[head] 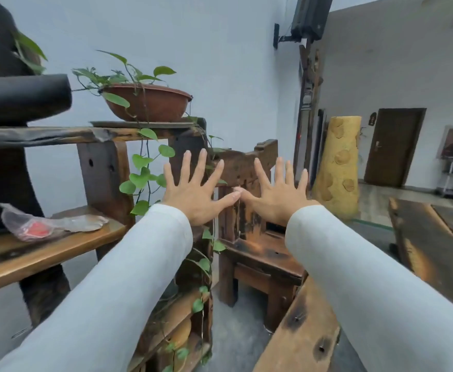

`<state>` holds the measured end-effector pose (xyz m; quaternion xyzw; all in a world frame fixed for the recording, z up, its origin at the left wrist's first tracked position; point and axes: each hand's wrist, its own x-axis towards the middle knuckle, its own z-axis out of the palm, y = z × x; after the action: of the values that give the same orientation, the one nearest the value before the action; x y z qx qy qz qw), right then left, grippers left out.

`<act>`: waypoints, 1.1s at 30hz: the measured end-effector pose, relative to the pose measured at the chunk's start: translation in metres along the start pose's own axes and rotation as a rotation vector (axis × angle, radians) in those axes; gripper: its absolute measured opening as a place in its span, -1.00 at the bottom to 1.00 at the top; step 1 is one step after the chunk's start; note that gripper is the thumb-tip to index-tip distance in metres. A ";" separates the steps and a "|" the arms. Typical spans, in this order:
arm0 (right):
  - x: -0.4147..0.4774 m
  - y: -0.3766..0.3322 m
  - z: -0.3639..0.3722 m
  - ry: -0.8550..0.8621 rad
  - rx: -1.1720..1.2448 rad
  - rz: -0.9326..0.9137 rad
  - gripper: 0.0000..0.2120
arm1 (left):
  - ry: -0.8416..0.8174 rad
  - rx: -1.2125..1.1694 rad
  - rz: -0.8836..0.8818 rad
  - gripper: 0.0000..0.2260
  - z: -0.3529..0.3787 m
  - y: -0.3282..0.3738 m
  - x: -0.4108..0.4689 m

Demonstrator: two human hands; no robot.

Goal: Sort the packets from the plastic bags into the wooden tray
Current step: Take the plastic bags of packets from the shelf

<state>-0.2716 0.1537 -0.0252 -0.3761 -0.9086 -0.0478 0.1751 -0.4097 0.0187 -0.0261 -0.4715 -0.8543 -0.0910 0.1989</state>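
The person is holding both hands out in front of the wooden chair (pixel 257 237), backs toward the camera. The left hand (pixel 196 194) is spreading its fingers (pixel 186 167) wide, released and grasping nothing; the right hand (pixel 276 196) is doing the same with its fingers (pixel 279 170), and the two thumb tips are meeting or nearly touching between the hands. Pale sleeves are covering both forearms. Well to the left of the chair, a clear plastic bag (pixel 48 224) with something red inside is lying flat on the middle board of the wooden shelf (pixel 45 248). One board higher, a brown plant bowl (pixel 150 103) is sitting, its vine trailing down beside the left hand. The wooden tray is not showing.
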 end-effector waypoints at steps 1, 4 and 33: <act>0.008 -0.007 0.004 -0.012 0.010 -0.025 -0.12 | -0.004 0.014 -0.023 -0.22 0.000 -0.007 0.001; 0.028 -0.035 0.020 -0.055 0.038 -0.114 -0.11 | -0.011 0.071 -0.118 -0.22 0.001 -0.033 -0.001; 0.030 -0.298 0.060 -0.303 0.131 -0.557 -0.13 | -0.118 0.199 -0.662 -0.18 -0.006 -0.271 -0.147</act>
<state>-0.5167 -0.0260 -0.0573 -0.1040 -0.9935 0.0213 0.0420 -0.5665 -0.2421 -0.0749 -0.1518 -0.9756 -0.0395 0.1537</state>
